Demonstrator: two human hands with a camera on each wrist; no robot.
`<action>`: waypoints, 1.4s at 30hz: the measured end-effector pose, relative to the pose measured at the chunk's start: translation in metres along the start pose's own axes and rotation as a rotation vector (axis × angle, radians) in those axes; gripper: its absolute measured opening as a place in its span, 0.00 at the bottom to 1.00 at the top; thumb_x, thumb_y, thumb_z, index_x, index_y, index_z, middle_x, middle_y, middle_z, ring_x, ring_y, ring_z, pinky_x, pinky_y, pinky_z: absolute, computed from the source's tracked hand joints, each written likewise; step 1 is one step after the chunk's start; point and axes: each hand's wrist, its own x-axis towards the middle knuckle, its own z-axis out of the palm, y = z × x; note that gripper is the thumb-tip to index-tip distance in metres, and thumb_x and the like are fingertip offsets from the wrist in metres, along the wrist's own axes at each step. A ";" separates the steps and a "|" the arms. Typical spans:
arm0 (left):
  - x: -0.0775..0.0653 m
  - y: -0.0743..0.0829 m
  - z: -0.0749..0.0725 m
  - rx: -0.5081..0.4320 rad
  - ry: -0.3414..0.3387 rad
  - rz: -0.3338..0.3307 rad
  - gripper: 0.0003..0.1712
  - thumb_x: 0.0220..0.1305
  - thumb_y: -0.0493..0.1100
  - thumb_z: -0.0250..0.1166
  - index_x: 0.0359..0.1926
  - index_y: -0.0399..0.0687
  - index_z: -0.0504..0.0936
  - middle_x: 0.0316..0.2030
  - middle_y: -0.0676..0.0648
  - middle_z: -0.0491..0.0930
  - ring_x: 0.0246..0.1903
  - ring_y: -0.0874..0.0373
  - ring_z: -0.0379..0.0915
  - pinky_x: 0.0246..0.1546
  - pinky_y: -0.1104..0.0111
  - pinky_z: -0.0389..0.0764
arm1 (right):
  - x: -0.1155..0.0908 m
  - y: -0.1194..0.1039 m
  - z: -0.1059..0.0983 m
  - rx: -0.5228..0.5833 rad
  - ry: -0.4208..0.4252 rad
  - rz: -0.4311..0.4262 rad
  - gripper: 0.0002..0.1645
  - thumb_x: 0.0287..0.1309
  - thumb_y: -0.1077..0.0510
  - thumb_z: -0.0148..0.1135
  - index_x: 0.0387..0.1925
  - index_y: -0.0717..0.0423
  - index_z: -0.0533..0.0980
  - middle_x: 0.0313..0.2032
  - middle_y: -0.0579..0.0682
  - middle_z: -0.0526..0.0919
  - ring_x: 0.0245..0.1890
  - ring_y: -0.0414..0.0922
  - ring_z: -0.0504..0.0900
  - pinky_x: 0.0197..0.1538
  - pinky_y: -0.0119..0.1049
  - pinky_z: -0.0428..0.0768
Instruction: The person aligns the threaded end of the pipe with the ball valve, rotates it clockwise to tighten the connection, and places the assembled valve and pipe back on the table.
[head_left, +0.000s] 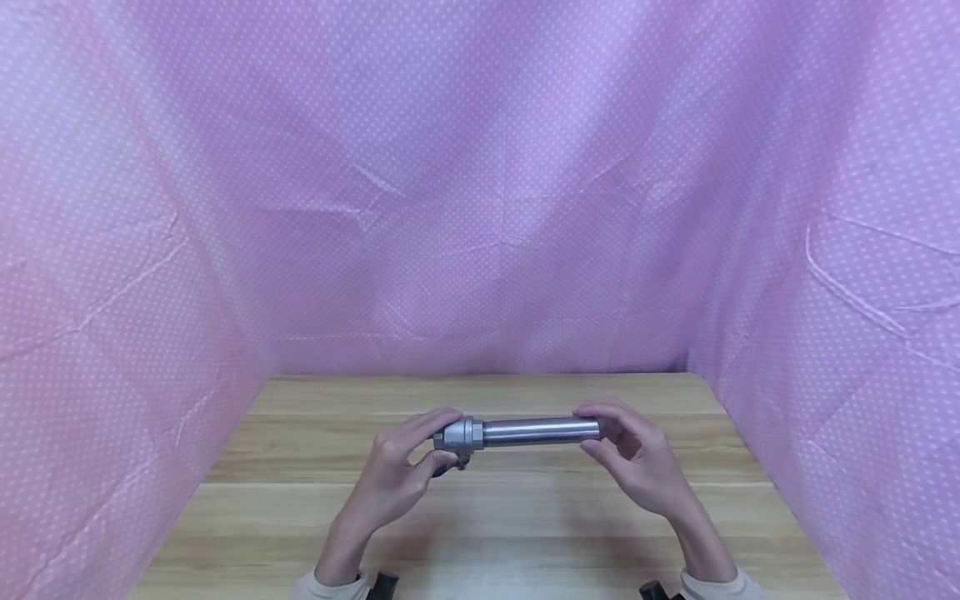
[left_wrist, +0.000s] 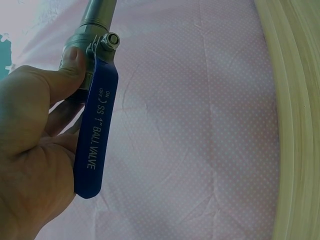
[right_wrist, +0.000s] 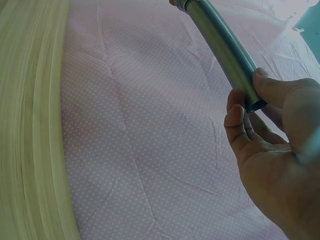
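A silver ball valve (head_left: 459,434) and a steel pipe (head_left: 542,431) are joined end to end and held level above the table. My left hand (head_left: 396,468) grips the valve body between thumb and fingers. In the left wrist view, the valve's blue lever handle (left_wrist: 96,135), marked "SS 1" BALL VALVE", points back along the left palm. At the pipe's other end, my right hand (head_left: 637,458) pinches it with thumb and fingertips. The right wrist view shows the pipe's end rim (right_wrist: 256,106) between those fingers. The threads inside the joint are hidden.
A wood-grain table (head_left: 495,521) lies under both hands. Pink dotted cloth (head_left: 480,250) hangs behind it and along both sides. Black wrist mounts (head_left: 384,583) show at the bottom edge near the sleeves.
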 end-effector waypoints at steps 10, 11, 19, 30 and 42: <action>-0.002 0.000 0.001 0.010 0.001 -0.006 0.38 0.51 0.23 0.84 0.65 0.41 0.88 0.59 0.41 0.93 0.56 0.43 0.94 0.65 0.67 0.92 | 0.001 0.002 0.002 0.091 -0.012 -0.077 0.37 0.51 0.94 0.63 0.64 0.79 0.76 0.62 0.63 0.82 0.65 0.40 0.86 0.67 0.27 0.89; -0.002 -0.001 0.001 0.009 0.003 -0.006 0.38 0.51 0.23 0.84 0.65 0.41 0.88 0.59 0.41 0.93 0.56 0.43 0.94 0.66 0.69 0.91 | 0.001 0.002 0.002 0.086 -0.010 -0.078 0.37 0.50 0.95 0.62 0.63 0.79 0.77 0.61 0.64 0.82 0.65 0.40 0.86 0.67 0.27 0.89; -0.001 -0.002 0.002 0.011 0.012 0.009 0.38 0.50 0.24 0.85 0.65 0.41 0.88 0.59 0.41 0.94 0.55 0.42 0.94 0.69 0.78 0.86 | 0.003 0.002 0.002 0.069 -0.005 -0.117 0.37 0.50 0.95 0.62 0.63 0.79 0.77 0.59 0.66 0.83 0.63 0.41 0.86 0.64 0.26 0.90; -0.001 -0.002 0.001 0.008 0.021 0.030 0.39 0.49 0.23 0.84 0.65 0.40 0.88 0.59 0.40 0.93 0.55 0.41 0.94 0.70 0.78 0.85 | 0.000 0.003 -0.001 0.018 -0.011 -0.065 0.31 0.59 0.89 0.65 0.63 0.76 0.78 0.54 0.61 0.85 0.52 0.37 0.88 0.53 0.25 0.91; -0.001 -0.003 0.001 0.006 0.020 0.013 0.39 0.50 0.23 0.85 0.65 0.41 0.89 0.59 0.41 0.94 0.55 0.42 0.94 0.69 0.78 0.86 | -0.002 0.000 -0.002 -0.098 -0.011 0.034 0.29 0.65 0.85 0.64 0.65 0.70 0.80 0.40 0.51 0.88 0.37 0.36 0.88 0.38 0.28 0.91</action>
